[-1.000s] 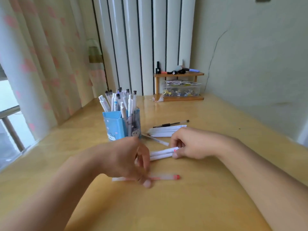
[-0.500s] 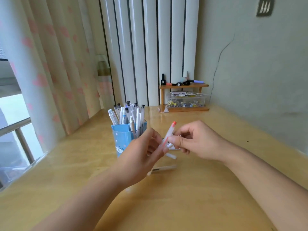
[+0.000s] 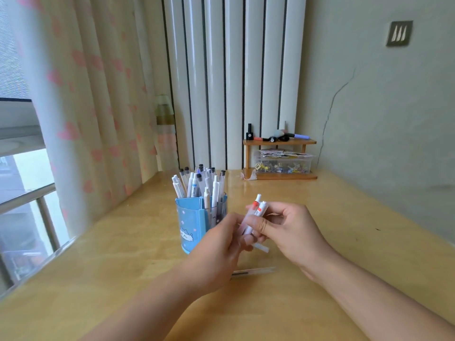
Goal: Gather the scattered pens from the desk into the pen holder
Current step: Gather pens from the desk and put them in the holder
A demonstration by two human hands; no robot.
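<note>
Head view: the left hand [image 3: 221, 244] and right hand [image 3: 290, 232] meet just right of the blue pen holder [image 3: 194, 225], above the wooden surface [image 3: 123, 267]. Both are closed around a small bundle of white pens [image 3: 253, 217]; the fingers cover the lower barrels, so the exact count cannot be told, though two red-banded tops show. The bundle's long axis runs steeply upward, tops tilted slightly right and away from the person, lower ends emerging below the hands. Printing on one barrel is too small to read. The holder stands upright, full of pens with caps up; its front carries a white cartoon animal, no legible writing. One more pen [image 3: 253, 271] lies flat on the surface right of and nearer than the holder, axis running left to right, its left end hidden behind the left hand.
</note>
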